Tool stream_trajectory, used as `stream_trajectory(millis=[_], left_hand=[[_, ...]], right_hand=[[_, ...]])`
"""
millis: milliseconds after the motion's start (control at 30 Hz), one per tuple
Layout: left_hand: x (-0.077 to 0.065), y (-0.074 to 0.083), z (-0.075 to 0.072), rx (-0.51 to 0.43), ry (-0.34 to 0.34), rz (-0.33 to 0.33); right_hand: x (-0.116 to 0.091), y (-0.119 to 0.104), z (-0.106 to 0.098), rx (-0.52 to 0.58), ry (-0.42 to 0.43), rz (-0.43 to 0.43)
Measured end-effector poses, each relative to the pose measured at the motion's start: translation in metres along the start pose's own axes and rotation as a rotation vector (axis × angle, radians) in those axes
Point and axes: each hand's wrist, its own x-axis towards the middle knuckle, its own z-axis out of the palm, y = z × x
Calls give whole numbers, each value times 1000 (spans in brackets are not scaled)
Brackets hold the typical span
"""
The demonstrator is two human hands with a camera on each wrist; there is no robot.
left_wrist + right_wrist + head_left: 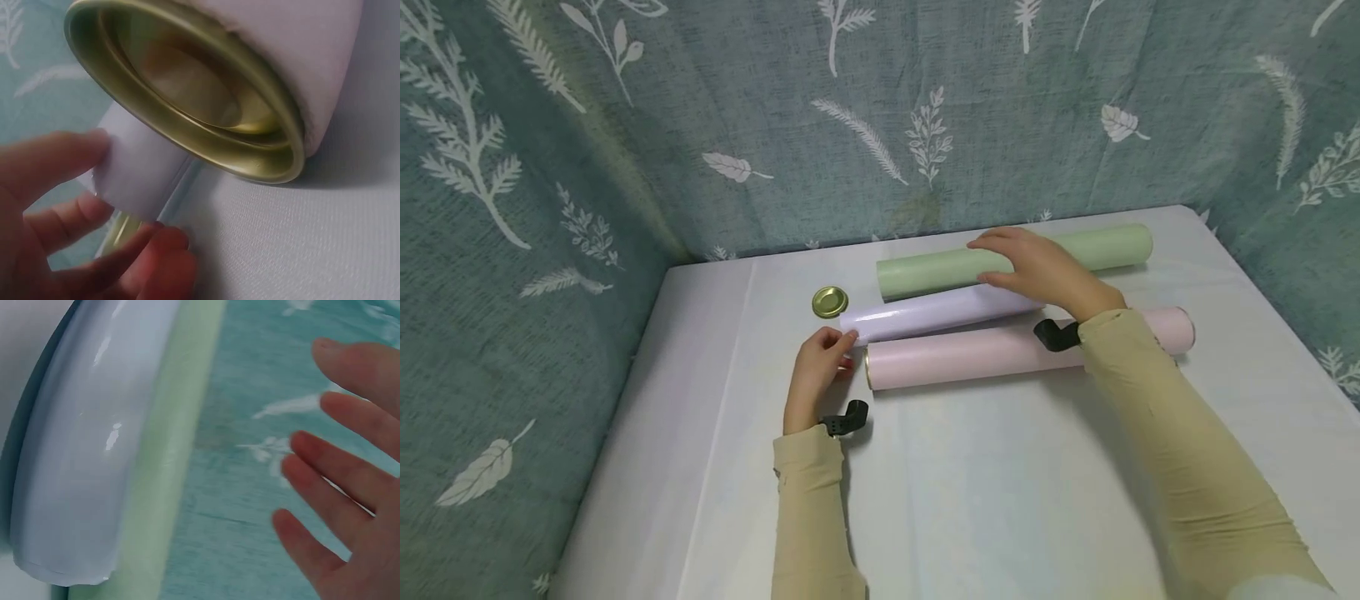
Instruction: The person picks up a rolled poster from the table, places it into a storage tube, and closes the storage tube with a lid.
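Observation:
A glossy lavender paper roll lies between a pale green tube behind it and a pink tube in front. My left hand pinches the lavender roll's left end with thumb and fingertips. In the left wrist view, that end shows beside the pink tube's gold-coloured end cap. Spread fingers mark my right hand, which hovers over the green tube and the roll's right part, hiding some of both. Nothing is in its grasp in the right wrist view, where the lavender roll passes alongside.
A round gold-coloured lid lies on the white table, just left of the rolls. Green cloth printed with white leaves hangs behind and at both sides of the table.

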Motion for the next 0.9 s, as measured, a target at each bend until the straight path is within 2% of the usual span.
stream_trajectory(millis=[233, 400, 500, 600, 733, 800, 900], left_hand=[[3, 0, 0, -13, -33, 23], [2, -1, -3, 1, -65, 42], [0, 4, -5, -58, -89, 32], [2, 3, -4, -180, -118, 31], [4, -5, -2, -345, -164, 75], [4, -6, -1, -373, -180, 99], [3, -6, -1, -366, -200, 106]], right_hand=[[29, 17, 4, -67, -60, 12], [46, 27, 9, -68, -169, 53], [59, 35, 17, -22, -270, 114], [68, 39, 26, -11, -332, 165], [72, 39, 33, -82, -317, 189], [72, 39, 36, -121, -302, 191], [73, 36, 36, -166, -296, 177]])
